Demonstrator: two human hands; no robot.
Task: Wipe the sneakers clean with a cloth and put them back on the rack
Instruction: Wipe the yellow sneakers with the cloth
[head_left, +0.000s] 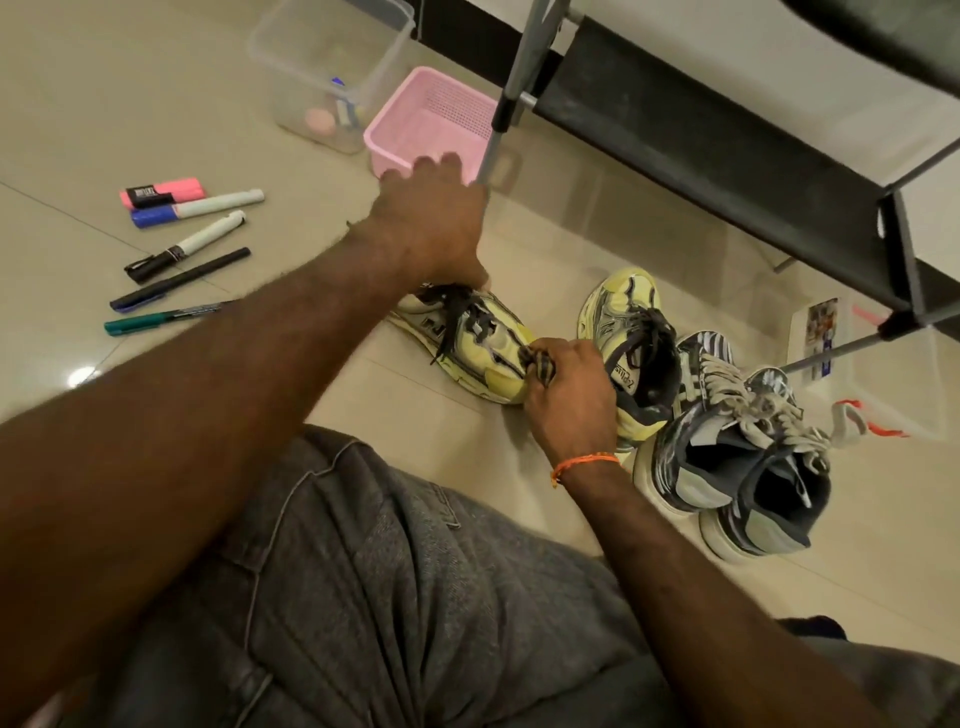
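A pale tiled floor (156, 114) carries everything. The left hand (431, 223) rests on the heel end of a yellow sneaker (483, 343) lying on its side; whether its fingers curl round the shoe cannot be told. The right hand (569, 389) pinches a striped cloth (537, 364) against that sneaker's toe. The second yellow sneaker (623, 332) and a grey pair (737, 452) stand beside the black rack (727, 150). Pens (182, 249) lie near a pink basket (431, 124).

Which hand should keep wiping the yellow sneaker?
Right. The right hand already grips the cloth against the yellow sneaker, while the left hand steadies its other end.
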